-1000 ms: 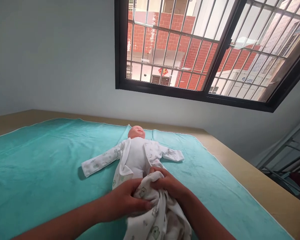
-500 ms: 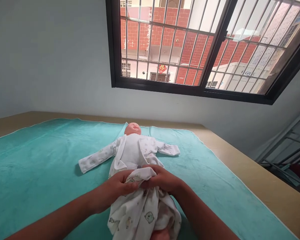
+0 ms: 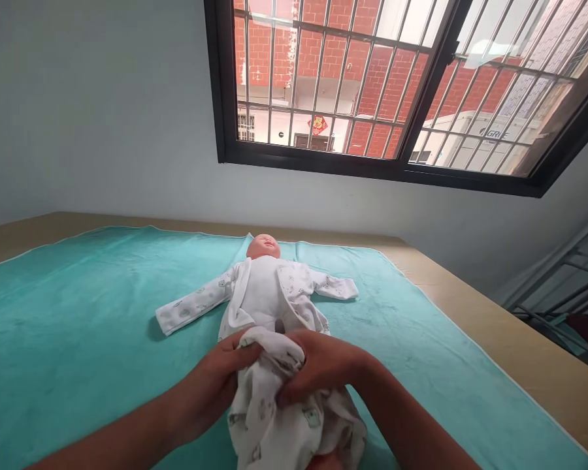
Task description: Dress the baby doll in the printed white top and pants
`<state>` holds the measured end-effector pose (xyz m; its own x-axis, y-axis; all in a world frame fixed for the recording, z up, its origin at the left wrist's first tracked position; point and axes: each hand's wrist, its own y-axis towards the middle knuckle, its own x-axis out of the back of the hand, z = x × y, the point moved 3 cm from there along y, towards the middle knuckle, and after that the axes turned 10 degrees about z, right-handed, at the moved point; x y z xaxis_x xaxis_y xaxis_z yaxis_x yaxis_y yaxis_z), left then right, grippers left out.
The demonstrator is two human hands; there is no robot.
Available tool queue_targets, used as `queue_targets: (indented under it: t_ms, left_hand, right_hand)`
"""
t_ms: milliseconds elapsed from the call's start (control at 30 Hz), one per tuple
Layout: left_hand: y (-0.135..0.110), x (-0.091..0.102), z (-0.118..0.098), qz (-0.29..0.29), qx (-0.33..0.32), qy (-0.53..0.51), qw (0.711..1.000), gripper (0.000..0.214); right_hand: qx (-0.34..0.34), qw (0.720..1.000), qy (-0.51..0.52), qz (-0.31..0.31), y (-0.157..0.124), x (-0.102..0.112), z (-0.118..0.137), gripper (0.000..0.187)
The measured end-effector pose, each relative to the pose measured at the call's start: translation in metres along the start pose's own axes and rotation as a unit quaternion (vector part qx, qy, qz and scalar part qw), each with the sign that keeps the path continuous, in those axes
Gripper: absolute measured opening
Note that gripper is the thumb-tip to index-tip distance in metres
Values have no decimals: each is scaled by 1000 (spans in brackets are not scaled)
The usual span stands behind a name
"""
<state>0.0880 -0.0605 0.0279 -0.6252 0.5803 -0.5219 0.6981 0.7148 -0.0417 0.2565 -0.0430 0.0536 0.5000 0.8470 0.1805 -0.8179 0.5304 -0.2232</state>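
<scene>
A baby doll (image 3: 264, 287) lies on its back on a teal blanket (image 3: 78, 313), head toward the window, arms spread in an open white printed jacket. Over its lower body is a bunched pair of white printed baby trousers (image 3: 279, 405). My left hand (image 3: 215, 382) grips the left side of the bunched waistband, fingers curled into the cloth. My right hand (image 3: 318, 365) grips the right side, thumb and fingers pinching the fabric. Both hands sit just below the doll's belly. The doll's legs are hidden under the cloth.
The blanket covers a wooden platform (image 3: 494, 339) that runs to the grey wall. A barred window (image 3: 382, 85) is above, with a brick building outside. A metal frame (image 3: 563, 294) stands at the right beyond the platform's edge.
The bunched trousers have been drawn up the doll toward its waist, and both hands have shifted a little away from me with them. The view has tilted slightly.
</scene>
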Motion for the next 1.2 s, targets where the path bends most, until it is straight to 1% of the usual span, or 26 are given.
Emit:
queue_targets:
  t_ms: [67,133,200,233,300,333,367,433,500,533,600,667,733,767,867,900,967,1033,1067,1100,1133,1200]
  left_hand:
    - [1,1,-2,-4,0,-9,1000,38]
    - [1,0,-6,-1,15,6,1000,44]
    - [2,-4,-10,18,30,59,998,50]
    - [2,-7,-12,33,36,94,994,54]
    - [1,-13,-14,55,41,159,985,59]
    - [1,-15,-14,51,38,180,982,60]
    - [0,-16,-14,34,28,186,981,59]
    - [-1,-14,-12,-15,4,158,987,52]
    - [0,-10,-8,-47,-5,97,994,43]
    - [0,-8,-6,-49,-6,65,997,39]
    - [1,-5,-4,-33,-6,18,999,29]
    - [2,-3,-3,-18,-11,-3,1000,22]
    - [1,-2,-4,-15,-10,1,1000,23]
    - [1,-3,-5,-13,-7,8,1000,27]
    - [2,-9,-9,21,2,51,998,43]
    - [3,-11,-11,38,4,78,996,49]
    - [4,-14,-15,55,1,151,987,65]
    - [4,-15,-18,49,0,218,975,77]
    - [4,-15,-19,42,0,243,969,79]
    - [4,-15,-19,37,3,260,965,75]
    - [4,-14,-18,38,11,270,962,66]
    - [3,-13,-15,39,20,270,962,44]
  right_hand:
    - [28,997,70,-33,3,1,-6,32]
    - [66,982,160,-69,6,4,-15,30]
    - [89,966,222,-96,8,8,-23,31]
    - [95,961,236,-108,10,10,-27,32]
    - [98,959,232,-129,12,13,-31,34]
    - [96,961,219,-140,12,13,-31,33]
    - [93,963,203,-148,13,13,-31,33]
    - [86,970,175,-146,12,12,-28,34]
    - [90,978,151,-110,9,8,-21,40]
    - [93,983,136,-85,7,7,-18,44]
    - [75,993,87,-30,4,4,-12,48]
    - [28,999,25,4,2,3,-10,46]
    - [-4,1000,4,-5,2,4,-11,42]
    - [-3,1000,22,-20,3,5,-12,41]
    - [39,988,139,-55,8,7,-16,37]
    - [51,982,173,-61,9,7,-17,35]
    - [69,972,209,-79,11,9,-20,32]
    - [79,969,212,-95,11,9,-20,29]
    - [80,971,202,-101,11,9,-20,28]
    - [79,973,188,-104,11,8,-20,28]
    - [75,977,172,-107,11,7,-19,27]
    - [71,982,141,-103,10,6,-17,28]
